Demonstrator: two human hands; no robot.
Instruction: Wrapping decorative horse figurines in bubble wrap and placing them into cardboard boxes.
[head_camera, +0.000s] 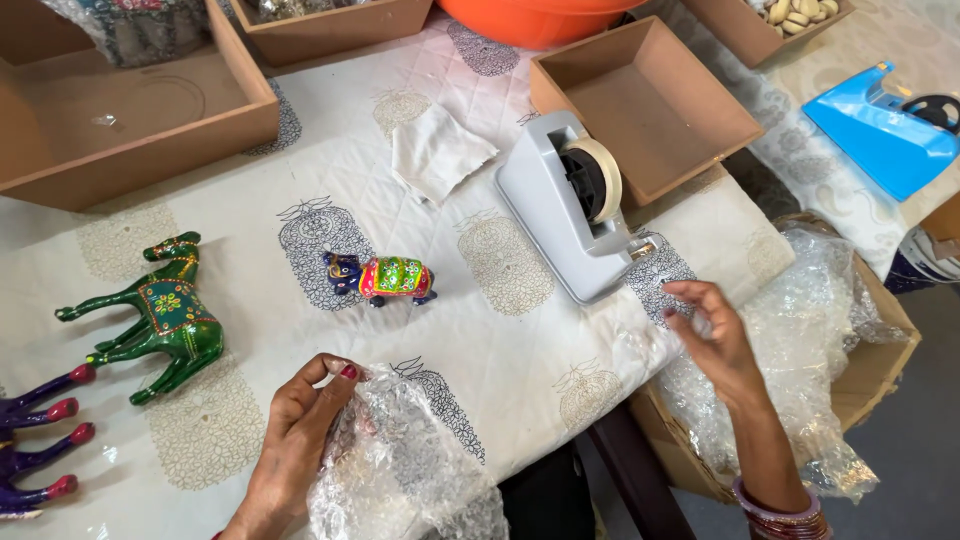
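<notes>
The left hand (295, 440) grips a crinkled clear bubble-wrap bundle (400, 470) at the table's near edge. The right hand (710, 335), fingers loosely curled, hovers just beside the grey tape dispenser (570, 205), perhaps pinching tape. A small painted elephant figurine (385, 278) stands between.

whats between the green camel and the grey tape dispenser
In the head view, a small painted elephant figurine stands on the printed cloth between the green camel and the grey tape dispenser.
</notes>
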